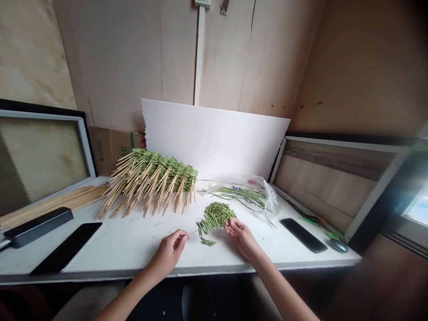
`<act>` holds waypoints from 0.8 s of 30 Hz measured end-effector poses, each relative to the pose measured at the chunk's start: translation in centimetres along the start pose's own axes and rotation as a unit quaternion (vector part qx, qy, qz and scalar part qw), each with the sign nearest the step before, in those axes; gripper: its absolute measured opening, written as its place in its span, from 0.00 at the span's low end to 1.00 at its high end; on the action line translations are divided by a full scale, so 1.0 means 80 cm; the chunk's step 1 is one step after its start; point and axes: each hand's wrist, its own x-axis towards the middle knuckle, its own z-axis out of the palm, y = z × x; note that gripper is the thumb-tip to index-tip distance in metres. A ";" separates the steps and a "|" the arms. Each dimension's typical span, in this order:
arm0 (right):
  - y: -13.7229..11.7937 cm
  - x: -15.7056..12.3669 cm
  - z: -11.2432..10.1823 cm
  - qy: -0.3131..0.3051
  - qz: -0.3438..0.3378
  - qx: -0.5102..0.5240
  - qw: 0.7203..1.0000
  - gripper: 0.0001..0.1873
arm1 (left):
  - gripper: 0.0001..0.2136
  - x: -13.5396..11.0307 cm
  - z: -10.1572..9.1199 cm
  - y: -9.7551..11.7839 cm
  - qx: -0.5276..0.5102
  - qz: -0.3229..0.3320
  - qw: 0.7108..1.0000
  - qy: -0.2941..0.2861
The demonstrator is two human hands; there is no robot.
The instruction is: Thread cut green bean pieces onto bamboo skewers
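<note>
My left hand [172, 249] pinches the bare end of a thin bamboo skewer [193, 232]. Along that skewer a row of short cut green stem pieces [207, 224] sits side by side. My right hand [241, 237] is closed at the far end of the row, fingertips together on a green stem piece mostly hidden by the fingers. Just behind the row lies a pile of loose cut green stem pieces [219, 210]. A few more cut pieces [207, 242] rest on the white table [214, 258] in front.
A large stack of filled skewers [157, 171] stands back left, sticks pointing forward. Bare bamboo sticks [80, 196] lie left of it. Long green stems [239, 194] lie in a clear plastic bag [271, 200]. Phones [67, 247] [302, 234] and a mouse [338, 245] flank the work; a white board [214, 138] stands behind.
</note>
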 end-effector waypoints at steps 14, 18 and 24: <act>-0.004 -0.004 0.001 0.006 -0.006 0.030 1.000 0.16 | 0.12 -0.004 0.004 0.006 0.016 0.036 0.998 0.052; -0.001 -0.004 0.001 0.011 -0.004 0.037 0.999 0.18 | 0.10 -0.007 0.007 0.000 -0.008 0.014 0.999 0.050; 0.007 -0.001 -0.006 0.039 -0.014 0.047 0.998 0.21 | 0.10 -0.008 0.008 -0.001 -0.005 0.028 0.999 0.030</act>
